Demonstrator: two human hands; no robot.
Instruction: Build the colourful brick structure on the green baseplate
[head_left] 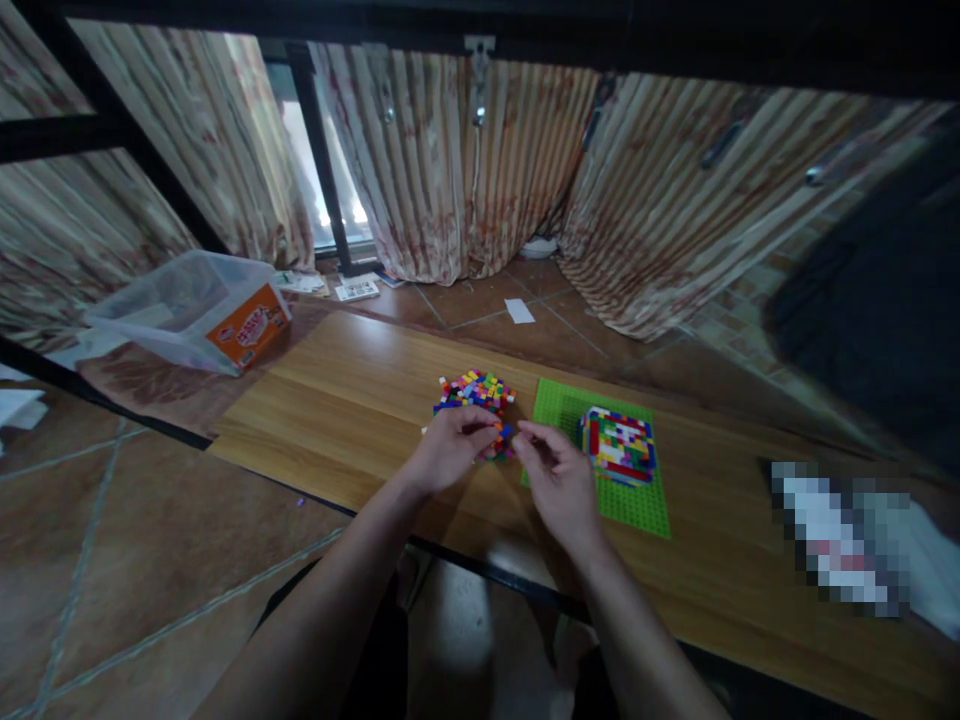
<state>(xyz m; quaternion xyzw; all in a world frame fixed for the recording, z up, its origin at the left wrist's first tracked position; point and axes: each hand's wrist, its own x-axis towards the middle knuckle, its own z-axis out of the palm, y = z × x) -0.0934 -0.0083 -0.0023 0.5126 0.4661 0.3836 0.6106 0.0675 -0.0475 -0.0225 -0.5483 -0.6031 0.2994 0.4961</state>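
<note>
My left hand (454,448) is closed in a pinch at the near side of a loose heap of small coloured toy bricks (474,388). A small blue brick (507,431) shows at its fingertips, with orange beside it. Close by on the right, my right hand (556,475) has its thumb and fingers curled together; whatever they hold is too small to make out. It hovers over the left edge of a green studded baseplate (641,512). On that plate stands a squarish, multicoloured brick build (619,446), just right of my right hand.
The wooden table (337,400) runs across the view. A clear plastic bin (180,305) with an orange label stands at its left end. A blurred-out item (836,540) lies at the right. Striped curtains (465,170) hang beyond, and paper (519,311) lies on the tiled floor.
</note>
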